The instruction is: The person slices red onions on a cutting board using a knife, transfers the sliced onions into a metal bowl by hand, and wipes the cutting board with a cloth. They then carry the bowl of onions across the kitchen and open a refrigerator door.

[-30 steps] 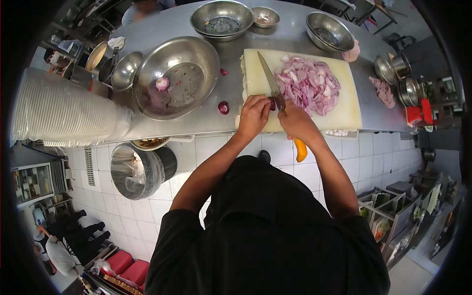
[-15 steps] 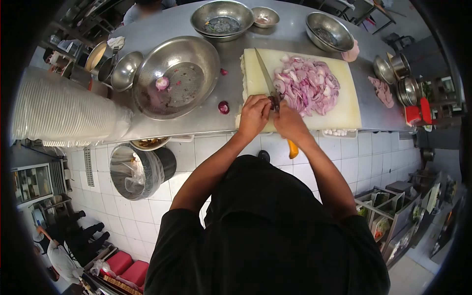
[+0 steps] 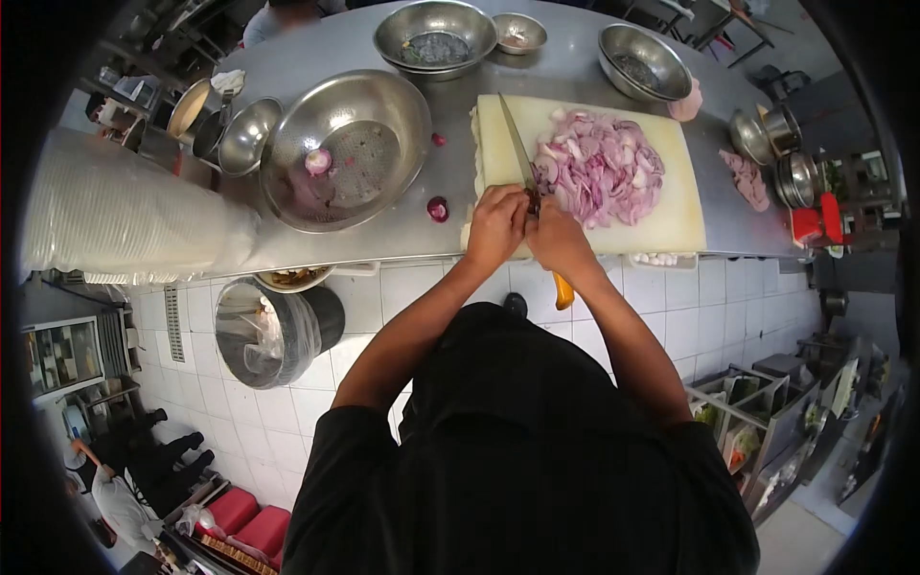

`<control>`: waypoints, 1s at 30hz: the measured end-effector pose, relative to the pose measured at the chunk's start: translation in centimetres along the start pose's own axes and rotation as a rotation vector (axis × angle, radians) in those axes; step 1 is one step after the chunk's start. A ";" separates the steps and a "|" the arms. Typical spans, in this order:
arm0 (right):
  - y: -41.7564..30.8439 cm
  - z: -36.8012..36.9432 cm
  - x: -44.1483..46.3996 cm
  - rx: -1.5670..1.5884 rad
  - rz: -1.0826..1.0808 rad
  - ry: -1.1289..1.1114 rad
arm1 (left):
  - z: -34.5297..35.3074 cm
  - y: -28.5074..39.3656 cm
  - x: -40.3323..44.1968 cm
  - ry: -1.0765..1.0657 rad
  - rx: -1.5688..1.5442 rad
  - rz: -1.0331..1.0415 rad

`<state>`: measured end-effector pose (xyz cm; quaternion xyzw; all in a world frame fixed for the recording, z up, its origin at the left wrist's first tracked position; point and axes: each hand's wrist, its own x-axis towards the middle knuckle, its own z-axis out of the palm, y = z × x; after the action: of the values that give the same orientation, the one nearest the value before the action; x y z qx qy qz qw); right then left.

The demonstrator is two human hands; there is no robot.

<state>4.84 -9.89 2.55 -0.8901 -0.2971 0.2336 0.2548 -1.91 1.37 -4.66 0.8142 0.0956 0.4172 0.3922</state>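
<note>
My right hand [image 3: 559,240] is wrapped round a knife [image 3: 516,139] with a long blade. Its yellow-orange handle sticks out below that hand, past the table edge, and the blade points away from me over the left part of the white cutting board [image 3: 682,216]. Close against the right hand, my left hand [image 3: 496,228] has its fingers bent together beside the base of the blade. Something small and dark shows at its fingertips, mostly hidden. A heap of sliced red onion [image 3: 599,168] lies on the board, right of the blade.
Left of the board stands a large steel bowl [image 3: 407,182] holding a peeled onion [image 3: 318,162]. A red onion piece [image 3: 438,209] lies between them. More steel bowls [image 3: 644,62] stand at the back. Stacked plastic containers [image 3: 125,206] fill the left end; a lined bin [image 3: 254,335] stands below.
My right hand has shifted slightly left, closer to my left hand. The knife handle has swung a little left with it. The onion heap looks the same.
</note>
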 end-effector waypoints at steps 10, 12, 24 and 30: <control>3.3 -1.3 -0.6 0.076 0.008 0.062 | -2.0 -0.4 4.1 -0.516 0.101 0.175; 3.1 -1.6 -0.9 0.070 0.012 0.060 | -2.6 0.1 4.9 -0.611 0.150 0.063; 0.8 -2.9 -1.9 0.157 0.047 -0.048 | -1.0 2.7 3.4 -0.375 -0.095 -0.745; 1.4 -1.7 -0.9 0.135 -0.026 -0.036 | -0.7 3.3 3.5 -0.386 -0.167 -0.838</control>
<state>5.73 -12.00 3.21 -0.8627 -0.2966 0.2659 0.3117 -0.73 1.25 0.04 0.7338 0.3075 0.0699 0.6018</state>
